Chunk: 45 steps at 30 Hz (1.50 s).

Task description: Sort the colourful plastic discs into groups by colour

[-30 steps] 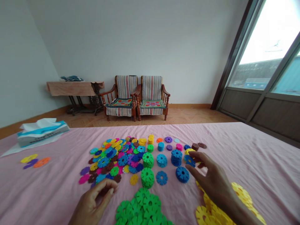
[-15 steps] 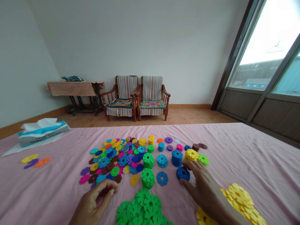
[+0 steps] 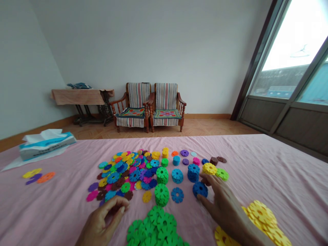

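My right hand point(image 3: 221, 198) curves around a short stack of dark blue notched discs point(image 3: 200, 189), its thumb at the front edge and its fingers at the right side. A taller blue stack point(image 3: 193, 172) and a yellow stack point(image 3: 209, 168) stand just beyond the fingers. My left hand point(image 3: 107, 218) hovers at the near edge of the mixed disc pile point(image 3: 123, 174). Its fingers are curled, with thumb and forefinger tips close together and no disc visible between them. Green stacks point(image 3: 161, 194) and a light blue disc point(image 3: 177, 195) lie between the hands.
Loose green discs point(image 3: 153, 227) lie in front, and yellow discs point(image 3: 263, 218) at right beside my forearm. A tissue box point(image 3: 47, 145) sits at left on the pink cloth point(image 3: 64, 205), near a few loose discs point(image 3: 46, 177). Two wooden armchairs point(image 3: 151, 106) stand beyond the table.
The fingers of my right hand have shifted very slightly at the dark blue stack. My left hand and the discs look the same.
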Motion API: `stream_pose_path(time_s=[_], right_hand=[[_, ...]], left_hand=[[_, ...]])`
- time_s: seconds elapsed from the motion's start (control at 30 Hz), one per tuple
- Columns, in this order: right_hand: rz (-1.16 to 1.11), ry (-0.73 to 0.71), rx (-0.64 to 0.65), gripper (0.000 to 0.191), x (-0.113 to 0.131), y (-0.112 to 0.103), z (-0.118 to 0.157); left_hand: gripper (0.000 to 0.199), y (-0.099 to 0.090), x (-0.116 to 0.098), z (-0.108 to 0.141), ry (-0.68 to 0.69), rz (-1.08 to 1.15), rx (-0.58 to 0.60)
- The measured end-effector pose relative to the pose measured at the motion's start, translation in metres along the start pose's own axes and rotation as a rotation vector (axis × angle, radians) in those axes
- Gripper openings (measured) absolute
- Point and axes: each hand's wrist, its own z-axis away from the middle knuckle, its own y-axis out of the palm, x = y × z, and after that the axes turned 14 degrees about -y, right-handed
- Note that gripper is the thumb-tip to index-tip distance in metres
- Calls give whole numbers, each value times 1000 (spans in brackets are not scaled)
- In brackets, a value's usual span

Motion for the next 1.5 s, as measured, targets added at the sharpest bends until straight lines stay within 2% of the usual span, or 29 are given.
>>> stream_pose_path(time_s=[0.13, 0.3, 0.47, 0.6, 0.7, 0.77, 0.9, 1.0, 1.1, 1.2, 1.37, 1.5], right_hand=[[-109, 154, -46, 45, 3, -21, -16], [-428, 338, -64, 48, 4, -46, -36], [-775, 475, -39, 50, 12, -41, -38], [-1137, 620, -30, 41, 24, -40, -35], [-1263, 623, -9, 35, 28, -41, -34], [-1232, 588, 26, 36, 28, -39, -34], [-1022, 450, 82, 40, 31, -25, -38], [-717, 291, 90, 38, 38, -9, -39], [-376, 79, 105, 47, 47, 6, -36], [-214, -62, 153, 49, 52, 15, -33], [-110, -54, 254, 50, 57, 17, -35], [-79, -37, 266, 51, 57, 21, -34]], left_hand=[[20, 0, 1, -1, -6, -1, 0], [20, -1, 2, 0, 7, -15, 11], [20, 0, -1, 2, 0, -5, 4], [21, 0, -2, 2, -17, 15, 15], [21, 0, 0, 2, -24, 35, 24], [22, -1, 1, 2, -25, 41, 30], [21, -1, 1, 3, -27, 51, 28], [19, 0, 0, 4, -24, 52, 27], [18, 0, 0, 4, -19, 44, 25], [18, 0, 0, 5, -15, 45, 34], [20, 0, -3, 6, -34, 64, 38], [21, 0, -4, 7, -35, 66, 26]])
